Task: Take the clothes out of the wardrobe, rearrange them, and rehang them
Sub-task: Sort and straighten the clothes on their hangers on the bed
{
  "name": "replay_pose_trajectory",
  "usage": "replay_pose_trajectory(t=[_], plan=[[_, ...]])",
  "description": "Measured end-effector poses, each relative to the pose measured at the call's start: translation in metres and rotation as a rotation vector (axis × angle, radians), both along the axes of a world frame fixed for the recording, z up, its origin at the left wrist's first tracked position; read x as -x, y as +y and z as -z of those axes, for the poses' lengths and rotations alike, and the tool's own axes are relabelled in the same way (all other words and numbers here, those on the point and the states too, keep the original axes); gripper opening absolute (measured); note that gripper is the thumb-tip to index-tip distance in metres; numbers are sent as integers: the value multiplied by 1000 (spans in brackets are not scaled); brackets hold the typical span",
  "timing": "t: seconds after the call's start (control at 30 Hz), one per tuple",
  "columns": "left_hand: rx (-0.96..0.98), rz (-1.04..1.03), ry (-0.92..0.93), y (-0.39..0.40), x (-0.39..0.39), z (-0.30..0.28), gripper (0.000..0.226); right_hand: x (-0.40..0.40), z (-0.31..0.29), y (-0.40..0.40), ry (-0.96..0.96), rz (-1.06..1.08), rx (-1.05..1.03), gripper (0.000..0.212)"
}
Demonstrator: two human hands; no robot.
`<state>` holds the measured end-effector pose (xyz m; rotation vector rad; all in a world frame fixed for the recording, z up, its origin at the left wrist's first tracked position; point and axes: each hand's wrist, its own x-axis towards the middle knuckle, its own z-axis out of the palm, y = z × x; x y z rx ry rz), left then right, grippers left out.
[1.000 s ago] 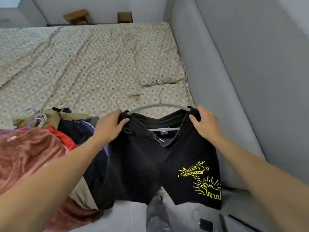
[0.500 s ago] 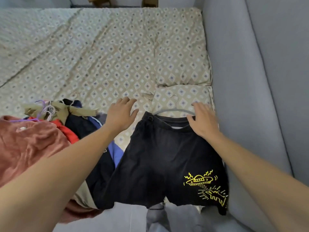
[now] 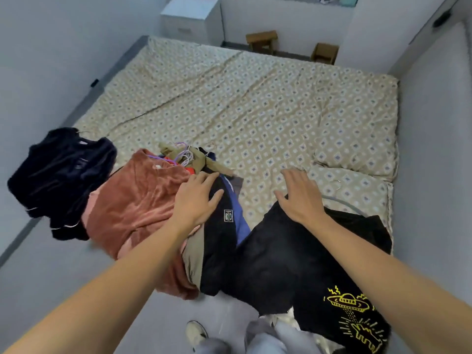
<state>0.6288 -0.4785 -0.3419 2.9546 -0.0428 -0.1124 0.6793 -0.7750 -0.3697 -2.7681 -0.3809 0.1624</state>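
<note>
Right hand (image 3: 300,198) flat on black shorts (image 3: 288,254), waistband toward pillow (image 3: 350,186)

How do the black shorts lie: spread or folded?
Spread. The black shorts lie flat on the bed, both legs out, hanger at the waistband.

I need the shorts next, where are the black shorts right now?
In the head view, the black shorts lie on the bed's near right edge, under the right hand.
</note>
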Motion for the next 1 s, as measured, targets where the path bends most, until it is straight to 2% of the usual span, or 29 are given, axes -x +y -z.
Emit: replay_pose_trajectory(t=[0.3, 0.57, 0.77, 1.0], plan=[[18, -265, -50, 187, 89, -35, 59, 25, -47, 216, -43, -240, -17, 56], [82, -313, -85, 335, 121, -38, 55, 44, -47, 372, -56, -243, 20, 56], [104, -241, 18, 404, 92, -22, 57, 39, -32, 427, -38, -179, 47, 54], [101, -152, 84, 430, 23, 8, 57, -1, 3, 441, 18, -86, 39, 53]])
